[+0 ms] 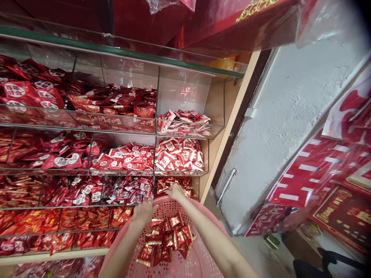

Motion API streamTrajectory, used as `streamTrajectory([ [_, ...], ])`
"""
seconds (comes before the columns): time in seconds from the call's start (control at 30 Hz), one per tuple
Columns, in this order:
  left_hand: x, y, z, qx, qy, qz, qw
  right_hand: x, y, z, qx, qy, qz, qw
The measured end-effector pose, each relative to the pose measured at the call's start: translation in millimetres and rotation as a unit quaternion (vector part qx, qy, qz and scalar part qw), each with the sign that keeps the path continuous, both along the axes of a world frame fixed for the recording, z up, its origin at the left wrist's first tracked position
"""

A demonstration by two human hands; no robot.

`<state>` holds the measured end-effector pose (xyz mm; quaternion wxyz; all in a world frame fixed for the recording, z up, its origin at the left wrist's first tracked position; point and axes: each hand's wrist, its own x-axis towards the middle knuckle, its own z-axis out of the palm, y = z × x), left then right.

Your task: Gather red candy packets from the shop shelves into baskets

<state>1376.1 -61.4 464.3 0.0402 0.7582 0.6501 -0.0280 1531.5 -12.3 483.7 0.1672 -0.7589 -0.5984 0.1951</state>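
A pink perforated plastic basket (207, 227) is below me, tilted toward the shelves. Inside lies a heap of red-and-gold wrapped sweets (166, 239). My left hand (144, 212) is closed on the basket's far rim, its thumb toward the inside. Farther right along that rim, my right hand (176, 192) is curled over the edge, with its fingertips hidden. Just beyond the right hand is a glass compartment of similar red-and-gold sweets (162, 185). White-and-red packets (131, 189) fill the compartment beyond my left hand.
Glass-fronted shelves hold red packets (116, 100) in several rows. A thick glass shelf edge (121, 50) runs overhead beneath large red boxes (214, 27). The wooden side panel (216, 162) ends at a pale wall (290, 88). Red printed bags (304, 170) hang at right.
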Motion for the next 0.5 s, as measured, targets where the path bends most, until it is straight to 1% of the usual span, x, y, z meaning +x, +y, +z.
streamTrajectory([
  [0.03,0,0,0.4,0.001,0.002,0.0,1.0,-2,5,-1.5,-0.025,0.01,-0.01,1.0],
  [0.1,1,-1,2.2,-0.002,0.004,-0.001,1.0,-4,14,-5.0,-0.047,0.036,-0.021,0.998],
  [0.3,2,-3,8.0,-0.015,0.008,-0.002,1.0,-3,29,-16.1,-0.066,0.112,-0.025,0.991],
  [0.5,2,-3,5.4,-0.005,0.011,-0.004,1.0,-11,36,-21.2,-0.084,0.212,-0.02,0.973],
])
